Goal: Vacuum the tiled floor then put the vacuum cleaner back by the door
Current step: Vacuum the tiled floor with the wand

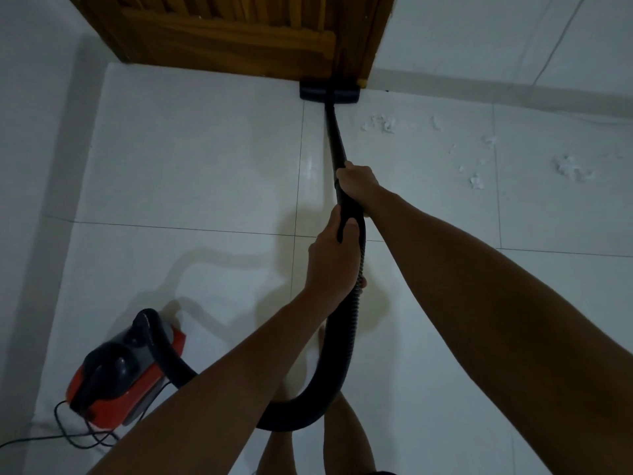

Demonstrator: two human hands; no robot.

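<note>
Both my hands are on the vacuum. My right hand is wrapped around the black wand, higher up toward the floor head. My left hand grips the curved handle end where the ribbed hose joins, fingers curled around it.

The wand runs straight ahead to the floor head, which sits flat on the tiled floor, touching the bottom edge of the wooden door and its frame.

The hose loops down under my arms, past my bare legs, and back left to the vacuum cleaner body. That is a red and black canister standing on the tiles at lower left, near the left wall. A thin black power cord trails from its rear, coiled loosely on the floor.

White fluffy scraps of debris lie scattered on the tiles to the right of the wand, well apart from the floor head, spreading toward the right wall.

Containers: only the canister; I cannot see what is in it. No brand, label or writing is readable on it; the light is dim.
</note>
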